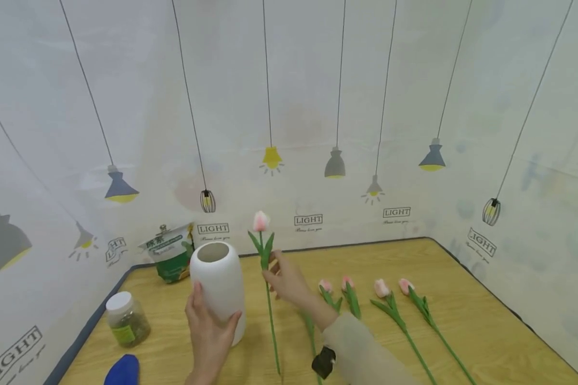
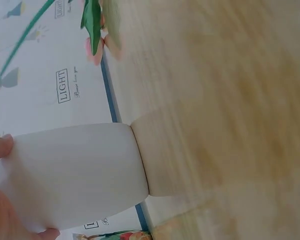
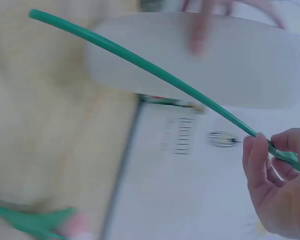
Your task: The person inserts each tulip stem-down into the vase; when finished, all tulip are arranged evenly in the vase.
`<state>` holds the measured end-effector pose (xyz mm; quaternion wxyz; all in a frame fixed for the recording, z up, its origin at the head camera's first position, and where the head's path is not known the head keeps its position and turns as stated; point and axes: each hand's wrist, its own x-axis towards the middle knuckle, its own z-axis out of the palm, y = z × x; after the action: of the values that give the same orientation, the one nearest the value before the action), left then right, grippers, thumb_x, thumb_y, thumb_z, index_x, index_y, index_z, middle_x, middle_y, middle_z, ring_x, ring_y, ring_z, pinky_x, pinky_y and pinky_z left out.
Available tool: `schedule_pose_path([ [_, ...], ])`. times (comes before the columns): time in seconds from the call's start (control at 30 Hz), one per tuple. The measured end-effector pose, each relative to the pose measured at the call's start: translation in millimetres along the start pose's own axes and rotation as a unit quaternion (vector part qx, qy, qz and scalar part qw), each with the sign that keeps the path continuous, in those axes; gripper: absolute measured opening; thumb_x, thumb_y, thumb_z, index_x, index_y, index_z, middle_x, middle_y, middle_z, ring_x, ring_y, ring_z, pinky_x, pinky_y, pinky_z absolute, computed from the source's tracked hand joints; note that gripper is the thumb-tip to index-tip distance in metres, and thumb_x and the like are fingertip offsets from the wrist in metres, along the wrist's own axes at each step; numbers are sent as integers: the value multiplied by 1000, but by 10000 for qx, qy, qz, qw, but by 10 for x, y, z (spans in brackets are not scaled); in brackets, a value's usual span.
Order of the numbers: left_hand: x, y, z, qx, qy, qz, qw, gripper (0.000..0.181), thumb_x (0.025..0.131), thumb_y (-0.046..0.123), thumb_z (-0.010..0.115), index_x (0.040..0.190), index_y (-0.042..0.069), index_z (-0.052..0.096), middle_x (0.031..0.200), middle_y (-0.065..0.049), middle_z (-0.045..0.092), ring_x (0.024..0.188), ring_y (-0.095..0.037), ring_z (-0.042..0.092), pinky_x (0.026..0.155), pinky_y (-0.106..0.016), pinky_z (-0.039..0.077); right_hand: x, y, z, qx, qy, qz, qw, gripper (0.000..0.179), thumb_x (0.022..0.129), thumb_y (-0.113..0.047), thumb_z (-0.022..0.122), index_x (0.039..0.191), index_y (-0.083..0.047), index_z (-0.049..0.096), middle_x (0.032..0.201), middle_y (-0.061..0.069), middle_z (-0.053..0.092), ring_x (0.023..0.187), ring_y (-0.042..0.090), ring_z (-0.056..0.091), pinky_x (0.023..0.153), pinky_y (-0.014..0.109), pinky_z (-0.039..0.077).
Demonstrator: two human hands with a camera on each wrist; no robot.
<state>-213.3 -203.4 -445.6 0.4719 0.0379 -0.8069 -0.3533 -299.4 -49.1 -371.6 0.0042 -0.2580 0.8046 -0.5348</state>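
A tall white vase [image 1: 223, 283] stands upright on the table, its round mouth showing from above. My left hand [image 1: 208, 326] grips its near side, thumb and fingers spread around the body; the left wrist view shows the same vase [image 2: 80, 172] lying sideways across the picture. Just right of the vase, my right hand [image 1: 289, 278] pinches an artificial pink tulip [image 1: 261, 222] by the stem just below its leaves. The bloom points up and the long green stem [image 3: 155, 70] hangs down, apart from the vase.
Several more pink tulips [image 1: 381, 289] lie on the wooden table [image 1: 491, 321] to the right. Left of the vase are a white-lidded jar [image 1: 127, 321], a green and white bag [image 1: 170, 256] and a blue object [image 1: 122, 370]. A lamp-printed wall covering [image 1: 308, 176] surrounds the table.
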Motion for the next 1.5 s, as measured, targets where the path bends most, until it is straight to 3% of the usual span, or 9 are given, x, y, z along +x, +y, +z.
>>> schedule_pose_path([
  [0.2, 22, 26, -3, 212, -44, -412, 9989, 113, 53, 2, 82, 141, 19, 13, 127, -28, 30, 109, -49, 41, 78, -63, 39, 325, -822, -393, 151, 577, -973, 9935, 22, 88, -15, 52, 107, -8, 45, 85, 14, 57, 64, 25, 59, 50, 37, 52],
  [0.37, 33, 65, 25, 276, -196, -471, 9983, 112, 57, 8, 82, 142, 20, 10, 129, -27, 28, 111, -48, 40, 79, -62, 41, 491, -1334, -684, 453, 1356, -1705, 9749, 22, 88, -16, 52, 108, -8, 44, 85, 14, 58, 63, 19, 57, 47, 32, 50],
  [0.53, 0, 39, -26, 521, -79, -415, 9977, 114, 54, 7, 83, 142, 18, 10, 127, -27, 29, 109, -48, 41, 78, -62, 41, 485, -1687, -673, 877, 1831, -2246, 9531, 23, 89, -17, 52, 108, -9, 44, 84, 10, 57, 62, 19, 58, 45, 31, 49],
  [0.6, -12, 30, -33, 521, -48, -384, 9979, 115, 53, 5, 83, 142, 17, 11, 126, -28, 29, 108, -48, 42, 78, -61, 41, 454, -1741, -613, 854, 1760, -2379, 9514, 22, 89, -16, 52, 108, -9, 43, 84, 10, 56, 62, 21, 57, 45, 31, 48],
  [0.7, -23, 25, -31, 441, -100, -376, 9983, 115, 53, 6, 83, 142, 17, 10, 127, -29, 29, 107, -48, 43, 78, -61, 42, 420, -1663, -465, 381, 1294, -2442, 9603, 20, 89, -15, 52, 106, -9, 44, 84, 10, 58, 62, 19, 57, 47, 27, 48],
  [0.83, -18, 17, -15, 521, -176, -378, 9978, 115, 55, 8, 83, 142, 17, 9, 127, -28, 28, 108, -48, 42, 77, -60, 42, 382, -1342, -191, -645, 492, -2331, 9691, 17, 87, -15, 54, 102, -9, 48, 85, 9, 63, 65, 15, 58, 53, 19, 46],
  [0.97, -13, 21, 4, 600, -223, -398, 9972, 115, 56, 10, 83, 142, 18, 7, 127, -28, 28, 108, -49, 43, 77, -60, 43, 321, -1004, 54, -999, 51, -1877, 9771, 15, 86, -19, 56, 98, -10, 54, 86, 6, 64, 68, 12, 56, 55, 16, 44],
  [1.17, 1, 24, -7, 547, -239, -320, 9977, 114, 57, 9, 82, 142, 18, 7, 127, -28, 28, 108, -46, 43, 75, -58, 44, 252, -801, 254, -954, 78, -1235, 9877, 15, 83, -23, 59, 86, -9, 63, 84, 4, 57, 65, 11, 45, 51, 19, 39],
  [1.5, -7, 13, 23, 625, -200, -344, 9973, 113, 57, 8, 82, 142, 16, 7, 127, -26, 28, 107, -43, 42, 75, -57, 43, 130, -526, 140, -401, 221, -1091, 9930, 28, 80, -23, 64, 105, -10, 60, 100, 6, 61, 69, 12, 54, 53, 19, 45],
])
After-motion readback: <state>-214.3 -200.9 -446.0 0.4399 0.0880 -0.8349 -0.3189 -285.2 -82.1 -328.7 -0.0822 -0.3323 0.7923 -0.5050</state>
